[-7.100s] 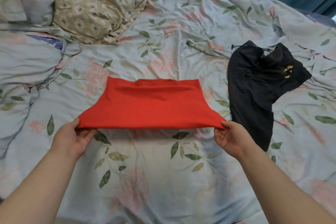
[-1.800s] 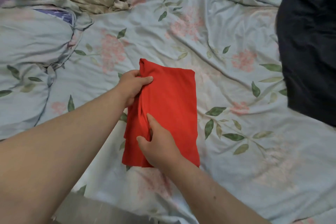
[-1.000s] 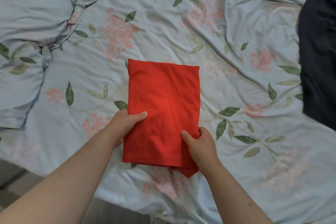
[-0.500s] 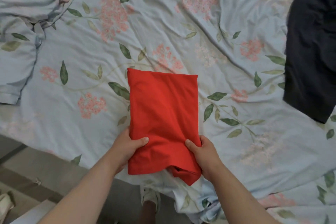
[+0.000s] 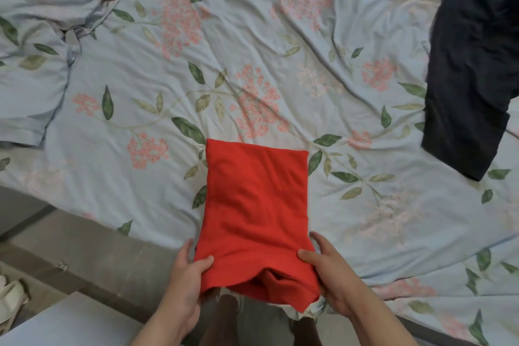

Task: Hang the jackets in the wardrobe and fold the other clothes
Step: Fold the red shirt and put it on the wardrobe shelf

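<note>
A folded red garment lies lengthwise at the near edge of the bed, its near end hanging past the edge. My left hand grips its near left corner, thumb on top and fingers underneath. My right hand grips the near right corner the same way. A black garment with a drawstring lies unfolded at the far right of the bed.
The bed is covered by a pale blue floral sheet, wrinkled throughout. A bunched duvet lies at the far left. Grey floor shows below the bed's edge, with a white surface at the bottom left.
The wide red garment has been folded into a narrow rectangle. Over the last second both hands have drawn it toward me, to the bed's near edge, gripping its near corners.
</note>
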A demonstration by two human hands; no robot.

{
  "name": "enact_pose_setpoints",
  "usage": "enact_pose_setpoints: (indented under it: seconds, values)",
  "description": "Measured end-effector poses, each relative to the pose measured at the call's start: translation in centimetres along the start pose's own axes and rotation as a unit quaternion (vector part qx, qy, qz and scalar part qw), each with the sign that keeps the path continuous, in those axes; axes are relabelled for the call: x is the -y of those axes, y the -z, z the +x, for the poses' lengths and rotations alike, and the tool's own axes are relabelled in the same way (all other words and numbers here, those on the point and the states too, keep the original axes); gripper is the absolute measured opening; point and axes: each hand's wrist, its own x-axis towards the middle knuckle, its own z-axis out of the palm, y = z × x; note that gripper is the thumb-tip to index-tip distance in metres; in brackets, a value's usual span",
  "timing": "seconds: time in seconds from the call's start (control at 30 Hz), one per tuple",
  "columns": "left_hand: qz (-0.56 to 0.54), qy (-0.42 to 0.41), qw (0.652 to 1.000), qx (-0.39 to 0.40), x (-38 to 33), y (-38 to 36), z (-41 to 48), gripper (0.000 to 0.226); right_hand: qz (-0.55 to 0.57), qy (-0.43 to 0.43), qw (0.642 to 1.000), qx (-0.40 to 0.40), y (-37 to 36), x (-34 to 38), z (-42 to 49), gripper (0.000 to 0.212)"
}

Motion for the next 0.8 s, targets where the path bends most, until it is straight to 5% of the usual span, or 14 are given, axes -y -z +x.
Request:
enact_pose_setpoints:
  seconds: [0.13,0.23,0.43,0.5,0.67,0.8]
  values:
    - [-0.061,-0.024,0.995,0.069,-4.4,-0.9,-1.3,0.040,0.149,0.016,0.984,0.092,0.2,3.3,-0.7,0.035]
    - [-0.179,0.038,0.973,0.142,-7.3,-1.4,-1.7,0.024,0.230,-0.021,0.958,0.169,0.7,4.8,-0.6,0.036]
    - [-0.361,0.132,0.863,0.327,-11.6,-1.3,-0.1,0.061,0.373,-0.024,0.861,0.345,0.6,8.1,0.1,0.084]
    - [-0.379,0.124,0.857,0.327,-13.1,-2.2,0.7,0.064,0.393,-0.036,0.862,0.318,0.0,9.4,0.7,0.089]
    - [-0.346,0.073,0.905,0.236,-15.8,-5.9,3.1,0.056,0.375,-0.102,0.916,0.102,-2.2,13.3,3.1,0.048]
    - [-0.136,-0.042,0.979,0.148,-15.4,-8.3,4.0,0.024,0.007,-0.056,0.997,-0.048,-3.1,14.1,5.2,0.025]
